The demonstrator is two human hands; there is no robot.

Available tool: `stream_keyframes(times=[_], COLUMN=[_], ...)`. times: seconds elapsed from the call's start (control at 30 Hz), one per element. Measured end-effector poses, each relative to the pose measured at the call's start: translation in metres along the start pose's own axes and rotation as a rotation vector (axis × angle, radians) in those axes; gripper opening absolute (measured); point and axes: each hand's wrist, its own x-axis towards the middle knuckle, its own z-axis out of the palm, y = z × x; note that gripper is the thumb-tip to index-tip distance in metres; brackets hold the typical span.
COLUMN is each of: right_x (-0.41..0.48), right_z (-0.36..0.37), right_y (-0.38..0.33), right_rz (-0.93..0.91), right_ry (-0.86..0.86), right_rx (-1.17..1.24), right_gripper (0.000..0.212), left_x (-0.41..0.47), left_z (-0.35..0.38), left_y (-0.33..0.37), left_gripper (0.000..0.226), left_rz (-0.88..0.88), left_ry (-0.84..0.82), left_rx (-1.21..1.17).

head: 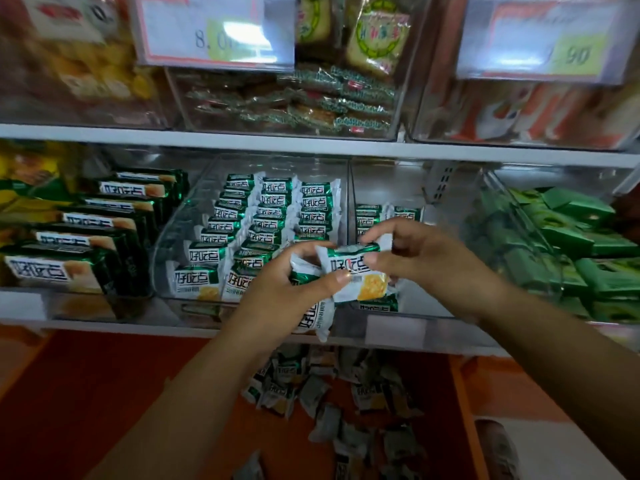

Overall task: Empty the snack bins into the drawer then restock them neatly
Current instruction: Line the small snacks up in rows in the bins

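My left hand (294, 282) grips a small stack of white-and-green snack packets (313, 313) in front of the shelf. My right hand (412, 258) pinches the top edge of the uppermost packet (360, 275) of that stack. Behind them, a clear bin (166, 244) holds neat rows of the same packets (263, 220). The clear bin to its right (408, 188) has only a few packets (381, 213) standing at its back left. Below, an orange drawer (121, 393) holds several loose packets (346, 393) in a heap.
Larger dark-green cracker packs (104, 230) fill the shelf at left. Green wrapped snacks (571, 244) fill a clear bin at right. The upper shelf holds bins of other snacks with price cards (214, 29). The drawer's orange side wall (464, 410) runs along the right.
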Motion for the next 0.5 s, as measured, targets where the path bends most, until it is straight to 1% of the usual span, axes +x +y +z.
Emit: stream_keyframes(times=[0.03,0.1,0.17,0.2,0.27,0.3,0.33,0.4,0.43,0.47,0.5], right_x=[0.003,0.017,0.039,0.049,0.067,0.077,0.085,0.098,0.105,0.111,0.115], right_z=[-0.005,-0.025,-0.055,-0.070,-0.088,-0.093,-0.096,-0.094,-0.091,-0.088,-0.086], right_y=[0.005,0.023,0.051,0.067,0.093,0.104,0.114,0.127,0.132,0.135,0.136], right_rz=[-0.002,0.018,0.089,0.147,0.265,0.294,0.295,0.288,0.292,0.309,0.319], right_ry=[0.074,0.323,0.546,0.590,0.599,0.613,0.605,0.582,0.591,0.585,0.569], right_rx=[0.029,0.092,0.066,-0.015,-0.251,-0.282,-0.242,-0.171,-0.159,-0.183,-0.191], right_gripper=[0.017,0.013,0.021,0.024,0.019,0.017,0.015,0.035,0.030,0.020,0.017], left_x=[0.002,0.008,0.015,0.017,0.021,0.023,0.024,0.027,0.029,0.031,0.032], left_z=[-0.001,-0.006,-0.012,-0.015,-0.020,-0.021,-0.024,-0.028,-0.030,-0.031,-0.031], left_y=[-0.002,-0.006,-0.013,-0.016,-0.022,-0.024,-0.025,-0.027,-0.028,-0.030,-0.031], left_gripper=[0.034,0.033,0.037,0.041,0.048,0.050,0.050,0.051,0.053,0.054,0.050], left_rz=[-0.004,-0.037,-0.078,-0.093,-0.111,-0.124,-0.123,-0.092,-0.073,-0.062,-0.050], left_ry=[0.000,-0.005,-0.006,-0.011,-0.037,-0.034,-0.028,-0.001,0.022,0.042,0.068], left_rx=[0.004,-0.016,-0.010,-0.009,-0.019,-0.025,-0.025,-0.036,-0.057,-0.077,-0.093])
